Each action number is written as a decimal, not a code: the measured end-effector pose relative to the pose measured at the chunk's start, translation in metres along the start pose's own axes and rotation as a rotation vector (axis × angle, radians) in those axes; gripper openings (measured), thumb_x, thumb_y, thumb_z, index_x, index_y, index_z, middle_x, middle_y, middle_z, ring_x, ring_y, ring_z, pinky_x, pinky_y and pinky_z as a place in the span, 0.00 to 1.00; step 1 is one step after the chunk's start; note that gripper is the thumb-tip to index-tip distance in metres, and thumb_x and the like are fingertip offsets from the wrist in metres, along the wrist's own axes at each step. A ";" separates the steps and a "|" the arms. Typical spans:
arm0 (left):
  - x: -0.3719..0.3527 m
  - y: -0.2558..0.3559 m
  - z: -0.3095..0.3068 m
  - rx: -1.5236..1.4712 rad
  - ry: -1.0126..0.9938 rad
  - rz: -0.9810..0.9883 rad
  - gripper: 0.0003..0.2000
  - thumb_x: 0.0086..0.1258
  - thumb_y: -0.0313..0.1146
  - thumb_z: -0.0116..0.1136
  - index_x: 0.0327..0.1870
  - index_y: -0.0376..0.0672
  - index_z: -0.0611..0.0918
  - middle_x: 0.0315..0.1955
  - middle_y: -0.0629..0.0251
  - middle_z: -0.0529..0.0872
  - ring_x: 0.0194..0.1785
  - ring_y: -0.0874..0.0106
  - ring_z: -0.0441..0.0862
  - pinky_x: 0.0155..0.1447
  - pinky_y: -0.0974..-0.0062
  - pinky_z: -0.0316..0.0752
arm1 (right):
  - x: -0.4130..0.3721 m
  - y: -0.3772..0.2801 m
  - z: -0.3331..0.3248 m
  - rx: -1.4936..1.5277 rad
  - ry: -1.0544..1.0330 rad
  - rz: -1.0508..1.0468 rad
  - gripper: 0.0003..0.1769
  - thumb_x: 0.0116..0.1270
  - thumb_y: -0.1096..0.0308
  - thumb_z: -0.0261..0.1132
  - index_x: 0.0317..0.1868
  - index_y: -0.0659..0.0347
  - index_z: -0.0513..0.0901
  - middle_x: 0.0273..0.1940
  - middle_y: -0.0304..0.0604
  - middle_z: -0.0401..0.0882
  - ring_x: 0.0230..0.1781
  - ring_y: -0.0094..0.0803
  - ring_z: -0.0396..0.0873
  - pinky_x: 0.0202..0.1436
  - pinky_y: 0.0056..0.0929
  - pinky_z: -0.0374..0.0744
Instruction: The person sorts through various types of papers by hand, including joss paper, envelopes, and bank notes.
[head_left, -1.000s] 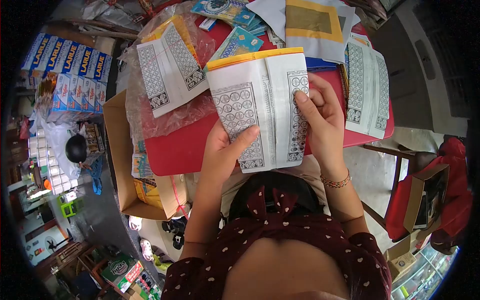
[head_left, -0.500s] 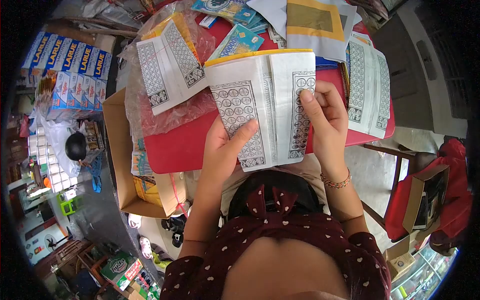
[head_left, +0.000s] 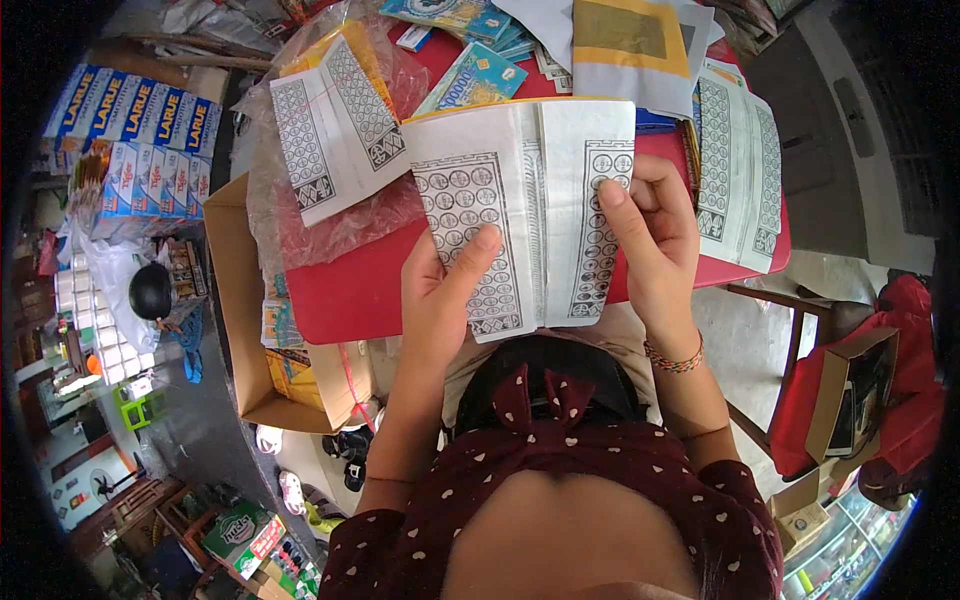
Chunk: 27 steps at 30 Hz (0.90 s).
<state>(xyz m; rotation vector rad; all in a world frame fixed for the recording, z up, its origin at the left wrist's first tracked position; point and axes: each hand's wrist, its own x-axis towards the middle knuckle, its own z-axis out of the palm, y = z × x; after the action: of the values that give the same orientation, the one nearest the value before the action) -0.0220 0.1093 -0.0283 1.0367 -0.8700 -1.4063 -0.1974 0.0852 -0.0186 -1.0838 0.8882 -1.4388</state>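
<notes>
A folded white printed paper [head_left: 560, 215] with black circle patterns is held up over the table's front edge, a thin yellow edge showing along its top. My left hand [head_left: 445, 295] is closed on its lower left side, thumb on the front and fingers hidden behind. On its right side my right hand [head_left: 655, 240] grips it, thumb on the printed circles and fingers curled behind. A similar printed paper [head_left: 338, 135] lies at the left on clear plastic, and another stack [head_left: 738, 165] lies at the right.
The red table [head_left: 350, 290] bears blue notes [head_left: 475, 80] and a grey-and-yellow packet [head_left: 632, 45] at the back. An open cardboard box [head_left: 235, 330] stands at its left. A chair with red cloth and a small box [head_left: 850, 400] is at the right.
My left thumb has moved slightly up and left on the paper. The paper's top has tilted a little, so less of the yellow edge shows.
</notes>
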 end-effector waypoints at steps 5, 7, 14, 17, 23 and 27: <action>0.001 -0.004 0.002 0.001 0.023 0.010 0.14 0.73 0.33 0.55 0.54 0.34 0.76 0.48 0.65 0.81 0.48 0.79 0.77 0.53 0.79 0.71 | 0.000 0.001 -0.002 -0.009 0.010 0.007 0.11 0.71 0.73 0.60 0.51 0.67 0.72 0.43 0.40 0.81 0.42 0.18 0.76 0.47 0.17 0.73; 0.003 -0.006 0.004 0.011 0.019 0.025 0.15 0.74 0.32 0.54 0.55 0.33 0.76 0.48 0.65 0.81 0.49 0.79 0.76 0.54 0.79 0.71 | 0.002 0.000 -0.002 -0.047 0.038 0.027 0.11 0.70 0.74 0.60 0.50 0.67 0.72 0.42 0.39 0.81 0.42 0.17 0.75 0.47 0.16 0.72; 0.032 0.009 0.002 -0.027 0.023 0.090 0.18 0.73 0.33 0.56 0.58 0.32 0.74 0.52 0.63 0.80 0.53 0.76 0.76 0.59 0.75 0.70 | 0.033 -0.028 -0.015 -0.381 -0.044 -0.082 0.12 0.70 0.68 0.62 0.47 0.69 0.76 0.37 0.40 0.82 0.39 0.20 0.78 0.47 0.22 0.75; 0.060 0.034 -0.004 -0.055 0.126 0.094 0.25 0.72 0.34 0.56 0.66 0.33 0.66 0.60 0.58 0.74 0.60 0.67 0.74 0.65 0.67 0.68 | 0.071 -0.041 -0.040 -0.650 0.073 -0.134 0.14 0.67 0.64 0.64 0.45 0.67 0.79 0.38 0.45 0.82 0.39 0.29 0.80 0.45 0.26 0.77; 0.119 0.082 0.003 -0.215 0.037 0.299 0.28 0.72 0.41 0.56 0.66 0.34 0.65 0.60 0.56 0.74 0.62 0.66 0.73 0.64 0.65 0.69 | 0.144 -0.025 -0.116 -1.346 0.319 -0.235 0.29 0.62 0.56 0.67 0.55 0.68 0.72 0.40 0.55 0.82 0.42 0.45 0.82 0.46 0.35 0.78; 0.139 0.054 -0.007 -0.313 0.029 0.176 0.27 0.71 0.40 0.57 0.65 0.35 0.66 0.59 0.59 0.75 0.61 0.67 0.74 0.64 0.66 0.70 | 0.164 -0.009 -0.123 -1.146 0.285 0.028 0.42 0.57 0.53 0.71 0.62 0.69 0.61 0.41 0.61 0.82 0.42 0.50 0.83 0.47 0.38 0.80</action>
<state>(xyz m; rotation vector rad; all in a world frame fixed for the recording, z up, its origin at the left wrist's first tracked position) 0.0052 -0.0339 0.0042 0.7236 -0.6763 -1.3243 -0.3191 -0.0807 -0.0234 -1.6649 2.0443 -1.0138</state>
